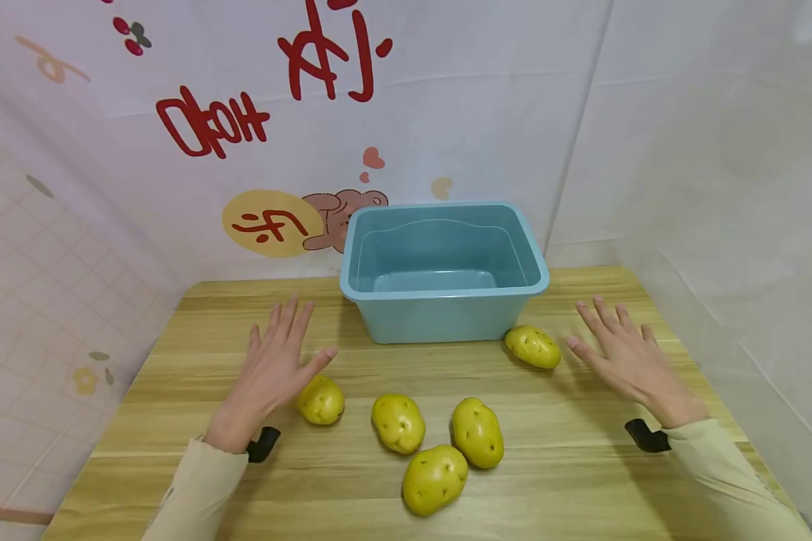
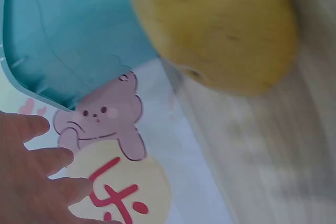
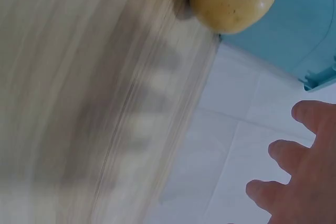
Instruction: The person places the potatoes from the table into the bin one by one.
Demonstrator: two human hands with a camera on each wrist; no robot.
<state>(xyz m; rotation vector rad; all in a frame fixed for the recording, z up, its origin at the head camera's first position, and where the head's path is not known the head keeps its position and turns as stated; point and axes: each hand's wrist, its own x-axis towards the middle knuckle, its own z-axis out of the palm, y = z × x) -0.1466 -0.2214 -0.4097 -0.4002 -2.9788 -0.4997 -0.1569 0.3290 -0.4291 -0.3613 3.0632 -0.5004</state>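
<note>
Fingers spread and holding nothing, my left hand (image 1: 274, 372) hovers over the left part of the table. Just beside its thumb lies a yellow potato (image 1: 321, 400), which looms large as a potato (image 2: 220, 30) in the left wrist view. My right hand (image 1: 625, 357) is also spread with nothing in it, to the right of another potato (image 1: 532, 346) by the tub's corner. Nearer the front, three potatoes sit close together: one on the left (image 1: 398, 424), one on the right (image 1: 477, 433), one in front (image 1: 435, 479). A light blue plastic tub (image 1: 440, 319) stands behind them, its visible inside bare.
The wooden table (image 1: 548, 496) ends at a white printed sheet (image 1: 446, 113) with red characters and a cartoon bear. Pale side walls, such as the right wall (image 1: 737, 225), close in both sides. Black wrist straps (image 1: 647, 436) show at the cuffs.
</note>
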